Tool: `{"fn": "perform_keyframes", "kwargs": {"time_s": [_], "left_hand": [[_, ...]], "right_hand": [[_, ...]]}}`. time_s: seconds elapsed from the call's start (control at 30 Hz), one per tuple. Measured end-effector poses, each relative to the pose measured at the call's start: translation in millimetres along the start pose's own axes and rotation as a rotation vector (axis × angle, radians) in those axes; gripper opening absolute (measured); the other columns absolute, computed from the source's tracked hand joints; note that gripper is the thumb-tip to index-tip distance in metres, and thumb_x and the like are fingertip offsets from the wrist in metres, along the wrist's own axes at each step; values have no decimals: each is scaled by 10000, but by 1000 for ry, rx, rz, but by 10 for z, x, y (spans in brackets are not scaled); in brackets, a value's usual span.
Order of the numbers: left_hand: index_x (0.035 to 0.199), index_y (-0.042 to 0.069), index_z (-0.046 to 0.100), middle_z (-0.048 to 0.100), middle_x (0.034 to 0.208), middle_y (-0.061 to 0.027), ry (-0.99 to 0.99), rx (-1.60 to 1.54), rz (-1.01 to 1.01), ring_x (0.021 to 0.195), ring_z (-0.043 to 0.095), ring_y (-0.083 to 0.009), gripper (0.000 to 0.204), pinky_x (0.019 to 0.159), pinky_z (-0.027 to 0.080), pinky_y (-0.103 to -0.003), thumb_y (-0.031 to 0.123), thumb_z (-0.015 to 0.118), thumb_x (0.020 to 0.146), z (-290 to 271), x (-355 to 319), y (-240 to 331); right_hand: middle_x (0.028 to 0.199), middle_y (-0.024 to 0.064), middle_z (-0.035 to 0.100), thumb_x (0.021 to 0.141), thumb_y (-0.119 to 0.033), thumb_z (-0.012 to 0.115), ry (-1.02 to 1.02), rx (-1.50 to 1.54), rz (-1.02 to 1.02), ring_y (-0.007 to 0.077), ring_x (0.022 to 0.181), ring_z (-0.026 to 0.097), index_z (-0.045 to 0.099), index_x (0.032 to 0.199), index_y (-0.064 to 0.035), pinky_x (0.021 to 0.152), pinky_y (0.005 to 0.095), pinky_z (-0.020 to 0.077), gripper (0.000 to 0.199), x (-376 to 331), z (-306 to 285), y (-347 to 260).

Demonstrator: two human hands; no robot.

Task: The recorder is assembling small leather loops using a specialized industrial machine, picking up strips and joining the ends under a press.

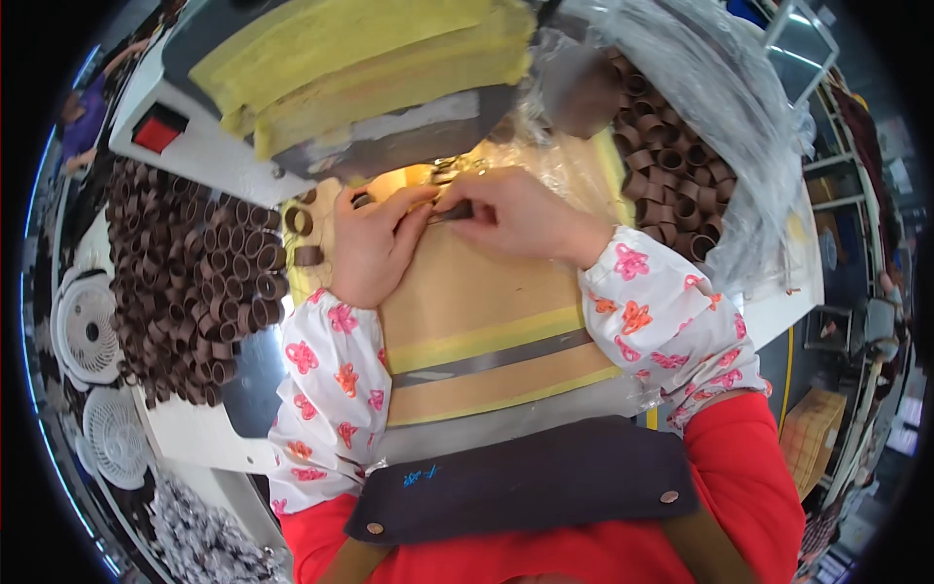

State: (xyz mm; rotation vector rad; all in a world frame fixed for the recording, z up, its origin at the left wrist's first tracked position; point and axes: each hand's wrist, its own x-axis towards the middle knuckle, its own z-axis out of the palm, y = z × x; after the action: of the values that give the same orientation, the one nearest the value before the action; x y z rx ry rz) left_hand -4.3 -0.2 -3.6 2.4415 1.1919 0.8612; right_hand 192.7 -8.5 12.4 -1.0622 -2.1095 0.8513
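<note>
Both of my hands meet under the sewing machine's head, close to the lit metal parts [449, 171] at its needle area. A small dark brown piece [455, 211], seemingly one of the fabric rings, is pinched between the thumb and fingers of my right hand [525, 212]. My left hand [375, 248] has its fingers pressed together at the left end of that piece, though its fingertips partly hide the grip. Another dark bit [363, 200] shows at the left hand's knuckles. Tan board [477, 282] with yellow tape lies beneath my wrists.
Many brown rings [195, 273] are heaped on the left. More rings [676, 161] lie at the right, beside crumpled clear plastic [739, 117]. Two loose rings [299, 222] sit near my left hand. The yellow-taped machine head [370, 78] overhangs the work. White fans [89, 326] stand far left.
</note>
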Motion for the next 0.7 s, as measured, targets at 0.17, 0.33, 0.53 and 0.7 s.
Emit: {"fn": "perform_keyframes", "kwargs": {"time_s": [0.17, 0.33, 0.53, 0.7], "left_hand": [[918, 107, 641, 589, 579, -25, -37, -53, -186, 546, 542, -188, 180, 851, 317, -366, 249, 620, 810, -14, 4, 87], [768, 72, 639, 547, 510, -47, 96, 23, -273, 483, 502, -226, 211, 735, 327, -372, 282, 654, 769, 121, 112, 77], [572, 6, 517, 381, 434, -86, 145, 111, -220, 368, 319, -193, 346, 377, 256, -330, 250, 697, 739, 213, 168, -33], [499, 11, 442, 376, 425, -93, 156, 83, -226, 372, 330, -170, 438, 396, 287, -329, 266, 696, 748, 225, 203, -88]], "right_hand": [[698, 104, 571, 718, -39, 656, 123, -4, 22, 226, 595, 566, 593, 778, -14, 514, 305, 430, 90, 22, 70, 134], [707, 127, 540, 710, -20, 643, 295, -37, 23, 261, 611, 535, 554, 735, 18, 545, 333, 419, 100, 67, 83, 152], [705, 145, 527, 715, -6, 614, 294, -88, 29, 306, 645, 521, 528, 716, 26, 566, 368, 413, 92, 141, 38, 192], [710, 154, 533, 715, 8, 598, 339, -138, -36, 324, 660, 524, 526, 719, 25, 582, 384, 422, 75, 168, 77, 200]]}}
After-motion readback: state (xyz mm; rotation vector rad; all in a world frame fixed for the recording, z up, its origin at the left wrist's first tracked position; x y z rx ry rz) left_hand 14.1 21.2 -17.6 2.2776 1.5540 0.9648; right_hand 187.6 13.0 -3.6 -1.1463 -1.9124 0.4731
